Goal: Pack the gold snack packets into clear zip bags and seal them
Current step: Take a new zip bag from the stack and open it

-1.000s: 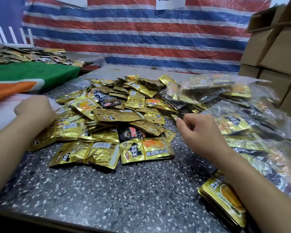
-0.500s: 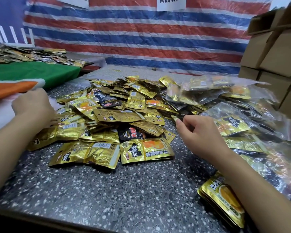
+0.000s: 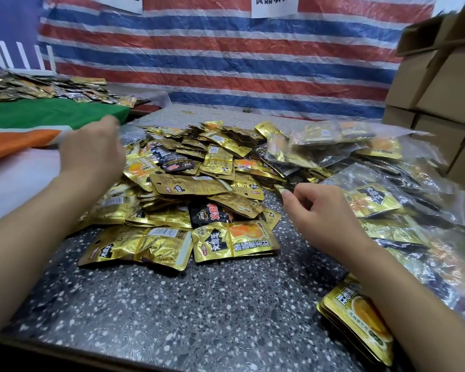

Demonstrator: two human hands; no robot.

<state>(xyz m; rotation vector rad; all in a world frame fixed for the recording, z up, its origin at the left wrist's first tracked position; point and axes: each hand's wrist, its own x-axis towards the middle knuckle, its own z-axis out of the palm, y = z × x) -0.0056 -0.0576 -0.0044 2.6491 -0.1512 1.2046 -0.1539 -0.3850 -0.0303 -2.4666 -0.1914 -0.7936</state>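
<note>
A heap of gold snack packets [image 3: 188, 183] covers the middle of the speckled table [image 3: 199, 318], with a few black packets mixed in. Clear zip bags [image 3: 373, 200] filled with packets are piled on the right. My left hand [image 3: 91, 154] hovers, blurred, over the heap's left edge. Its fingers point away and I cannot make out whether it holds anything. My right hand [image 3: 320, 213] rests at the heap's right edge with its fingers curled. Its thumb and forefinger pinch the corner of a small gold packet [image 3: 279, 187]. A short stack of gold packets [image 3: 360, 320] lies under my right forearm.
Cardboard boxes [image 3: 440, 84] are stacked at the right. A green and orange cloth [image 3: 51, 116] covers a table on the left, with another spread of packets [image 3: 38, 88] behind it. A striped tarp [image 3: 226, 63] closes off the back.
My left hand has lifted off the heap's left side and moved up and to the right. My right hand has stayed where it was.
</note>
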